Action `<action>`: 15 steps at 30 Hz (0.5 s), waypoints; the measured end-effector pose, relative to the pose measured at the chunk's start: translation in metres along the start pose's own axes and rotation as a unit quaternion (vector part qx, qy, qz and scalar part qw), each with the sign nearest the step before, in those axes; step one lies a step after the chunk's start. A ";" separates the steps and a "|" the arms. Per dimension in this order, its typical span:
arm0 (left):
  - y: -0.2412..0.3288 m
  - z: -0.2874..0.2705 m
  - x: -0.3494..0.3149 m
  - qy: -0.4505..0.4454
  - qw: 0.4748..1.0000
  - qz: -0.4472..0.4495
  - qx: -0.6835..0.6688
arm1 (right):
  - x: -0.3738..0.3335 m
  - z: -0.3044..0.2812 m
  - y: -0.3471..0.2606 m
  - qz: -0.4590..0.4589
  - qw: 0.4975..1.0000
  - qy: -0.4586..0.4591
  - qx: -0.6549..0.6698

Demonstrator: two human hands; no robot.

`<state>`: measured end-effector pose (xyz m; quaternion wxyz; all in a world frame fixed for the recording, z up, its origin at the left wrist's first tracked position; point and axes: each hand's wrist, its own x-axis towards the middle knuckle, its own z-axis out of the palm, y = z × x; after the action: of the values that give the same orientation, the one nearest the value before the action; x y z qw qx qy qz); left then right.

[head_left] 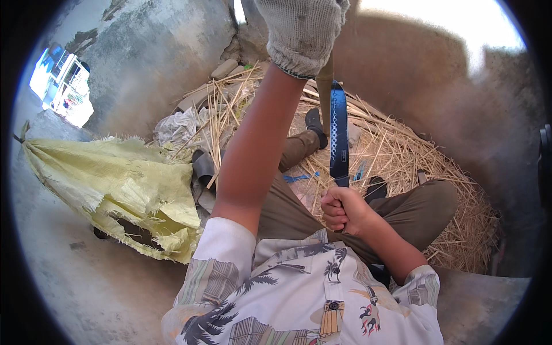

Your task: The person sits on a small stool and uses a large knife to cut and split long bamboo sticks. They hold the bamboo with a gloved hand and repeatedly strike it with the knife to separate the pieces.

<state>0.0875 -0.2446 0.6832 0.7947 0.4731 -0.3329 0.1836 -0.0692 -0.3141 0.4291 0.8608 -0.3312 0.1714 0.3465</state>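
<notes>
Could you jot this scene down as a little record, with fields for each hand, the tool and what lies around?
Left hand: gloved, raised, cut off by the top edge; fingers not visible
Right hand: bare, closed around the handle of a knife
Blade: dark, pointing up in the picture
Beside blade: a tan strip, reaching down from the glove; contact with the blade unclear
Left side: a torn yellow sack
Ground: loose straw around the person's legs
</notes>
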 end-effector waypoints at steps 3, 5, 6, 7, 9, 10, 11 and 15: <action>0.002 -0.025 0.003 -0.002 1.000 0.025 -0.007 | -0.030 0.007 -0.025 -0.153 0.970 0.146 -0.118; 0.005 -0.026 0.004 0.009 1.000 0.007 -0.024 | -0.057 0.017 -0.043 -0.317 0.904 0.250 -0.143; 0.004 -0.027 0.005 0.006 1.000 0.018 -0.018 | -0.069 0.022 -0.054 -0.415 0.855 0.281 -0.137; 0.003 -0.028 0.006 0.003 0.999 0.030 -0.011 | -0.080 0.027 -0.064 -0.506 0.795 0.308 -0.128; 0.001 -0.024 0.004 0.006 0.999 0.035 0.006 | -0.092 0.035 -0.085 -0.659 0.716 0.229 -0.006; 0.000 -0.017 0.002 0.010 0.999 0.032 0.015 | -0.096 0.036 -0.090 -0.727 0.659 0.187 0.056; 0.000 -0.011 -0.001 0.014 0.999 0.030 0.024 | -0.077 0.038 -0.077 -0.705 0.681 0.164 0.105; 0.005 0.011 -0.011 0.002 0.999 0.016 0.051 | -0.021 0.035 -0.007 -0.282 0.947 0.146 0.057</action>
<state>0.0728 -0.2510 0.6824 0.7672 0.5076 -0.3285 0.2140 -0.0769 -0.3042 0.4685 0.9062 -0.3634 0.2143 0.0272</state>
